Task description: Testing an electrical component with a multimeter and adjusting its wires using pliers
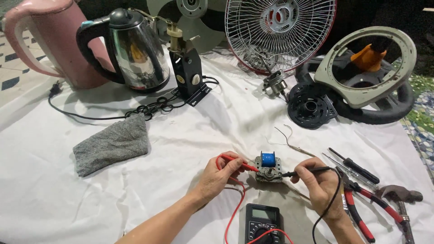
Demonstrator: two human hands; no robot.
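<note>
Probes pressed to a small motor (268, 167) on the white sheet (190, 135): testing step, by the look of it. Left hand (217, 177) closed round the red probe (239, 163), right hand (318, 183) closed round the black probe (309, 171). Tips kept steady on the contacts, then a glance down at the meter (261, 223). Grey metal frame, blue coil on top, just above the meter.

Both forearms are bare, with no sleeves in view. The left hand (217, 177) and right hand (320, 186) wear no gloves, rings, watch or wristband; fingernails are short.
</note>
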